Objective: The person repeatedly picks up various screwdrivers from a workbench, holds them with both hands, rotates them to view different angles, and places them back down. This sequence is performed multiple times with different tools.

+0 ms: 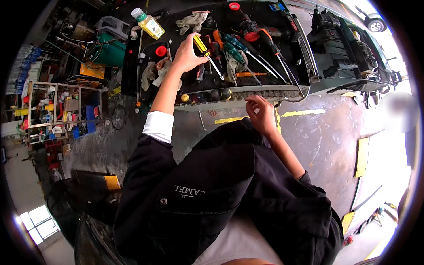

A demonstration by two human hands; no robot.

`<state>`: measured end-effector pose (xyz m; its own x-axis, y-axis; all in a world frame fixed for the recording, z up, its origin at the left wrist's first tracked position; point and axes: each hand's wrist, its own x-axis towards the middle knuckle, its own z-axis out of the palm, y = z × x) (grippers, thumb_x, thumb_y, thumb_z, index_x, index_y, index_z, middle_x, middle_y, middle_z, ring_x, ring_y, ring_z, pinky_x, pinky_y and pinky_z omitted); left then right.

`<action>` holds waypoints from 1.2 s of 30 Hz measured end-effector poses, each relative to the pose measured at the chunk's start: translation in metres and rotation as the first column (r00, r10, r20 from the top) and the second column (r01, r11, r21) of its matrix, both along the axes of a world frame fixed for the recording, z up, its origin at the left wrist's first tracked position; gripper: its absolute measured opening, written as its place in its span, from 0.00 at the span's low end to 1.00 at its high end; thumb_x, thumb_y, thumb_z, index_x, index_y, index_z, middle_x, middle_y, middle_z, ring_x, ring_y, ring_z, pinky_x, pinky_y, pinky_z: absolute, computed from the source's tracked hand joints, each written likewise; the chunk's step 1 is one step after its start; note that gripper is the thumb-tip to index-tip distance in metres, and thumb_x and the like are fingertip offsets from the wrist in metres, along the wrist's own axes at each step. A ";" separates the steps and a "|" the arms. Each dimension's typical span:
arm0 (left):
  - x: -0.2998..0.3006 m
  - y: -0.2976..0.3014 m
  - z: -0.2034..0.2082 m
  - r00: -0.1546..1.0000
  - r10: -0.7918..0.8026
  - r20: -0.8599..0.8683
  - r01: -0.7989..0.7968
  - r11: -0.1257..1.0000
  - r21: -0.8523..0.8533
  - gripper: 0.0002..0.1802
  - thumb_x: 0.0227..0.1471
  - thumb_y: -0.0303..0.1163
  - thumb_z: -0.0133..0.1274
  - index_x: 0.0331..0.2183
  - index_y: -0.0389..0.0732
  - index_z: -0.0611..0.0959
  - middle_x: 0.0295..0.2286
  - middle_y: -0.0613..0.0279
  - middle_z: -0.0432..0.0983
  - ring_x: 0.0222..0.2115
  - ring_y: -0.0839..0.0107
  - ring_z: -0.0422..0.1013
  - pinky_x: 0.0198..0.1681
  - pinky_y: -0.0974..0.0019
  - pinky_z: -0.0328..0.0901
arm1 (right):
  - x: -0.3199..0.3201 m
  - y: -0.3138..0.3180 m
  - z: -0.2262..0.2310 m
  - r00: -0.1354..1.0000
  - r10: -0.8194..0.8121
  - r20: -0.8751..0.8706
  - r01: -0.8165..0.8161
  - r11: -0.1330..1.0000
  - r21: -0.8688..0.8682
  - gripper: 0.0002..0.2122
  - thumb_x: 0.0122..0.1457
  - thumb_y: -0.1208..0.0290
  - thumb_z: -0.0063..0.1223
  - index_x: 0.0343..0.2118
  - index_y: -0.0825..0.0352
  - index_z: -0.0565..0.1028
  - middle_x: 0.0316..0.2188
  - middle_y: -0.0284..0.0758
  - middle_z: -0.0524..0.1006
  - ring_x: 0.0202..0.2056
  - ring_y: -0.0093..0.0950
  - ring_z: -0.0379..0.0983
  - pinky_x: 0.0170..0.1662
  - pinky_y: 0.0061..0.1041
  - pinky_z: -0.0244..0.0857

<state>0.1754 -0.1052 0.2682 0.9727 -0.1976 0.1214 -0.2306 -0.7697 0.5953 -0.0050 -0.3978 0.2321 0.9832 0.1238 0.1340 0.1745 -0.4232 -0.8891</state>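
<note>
My left hand (pixel 189 55) reaches over the dark tool bench and grips a yellow-and-black screwdriver (pixel 202 45) by its handle. The metal shank slants down and to the right, its tip close to the bench top. My right hand (pixel 262 115) hovers by the bench's near edge with its fingers curled; a small pale spot shows among them, and I cannot make out what it is. Right of the left hand lie teal-handled screwdrivers (pixel 235 52), an orange-and-black screwdriver (pixel 267 40) and a flat orange tool (pixel 251 74).
On the bench (pixel 176 12) are a bottle of yellowish liquid (pixel 148 24), crumpled gloves (pixel 192 21), a red-and-black power drill (pixel 250 29) and a red ring (pixel 160 51). A metal rack (pixel 55 106) full of parts stands at left. Yellow lines (pixel 302 113) mark the floor.
</note>
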 end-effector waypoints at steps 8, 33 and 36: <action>-0.040 0.003 0.010 0.980 0.126 0.153 -0.111 0.989 -0.103 0.50 0.37 0.36 0.71 0.59 0.44 0.62 0.51 0.47 0.71 0.54 0.48 0.67 0.57 0.53 0.64 | 0.004 0.007 -0.009 0.994 0.092 -0.056 -0.084 0.988 0.126 0.08 0.59 0.75 0.57 0.40 0.68 0.78 0.31 0.39 0.81 0.28 0.27 0.78 0.35 0.26 0.71; -0.169 -0.064 -0.010 0.943 0.315 0.110 -0.243 0.874 -0.420 0.50 0.41 0.31 0.72 0.60 0.39 0.60 0.45 0.54 0.71 0.46 0.65 0.69 0.54 0.60 0.63 | -0.005 -0.011 0.014 0.745 0.458 -0.486 0.222 0.516 0.827 0.12 0.68 0.69 0.50 0.48 0.72 0.75 0.38 0.42 0.81 0.38 0.29 0.77 0.47 0.30 0.71; -0.172 -0.053 -0.016 0.980 0.194 0.044 -0.117 0.742 -0.660 0.50 0.43 0.28 0.70 0.62 0.41 0.59 0.44 0.56 0.70 0.46 0.68 0.69 0.54 0.63 0.64 | -0.001 -0.013 0.013 0.743 0.467 -0.479 0.194 0.534 0.823 0.13 0.68 0.68 0.50 0.49 0.72 0.75 0.39 0.42 0.81 0.39 0.29 0.79 0.46 0.30 0.73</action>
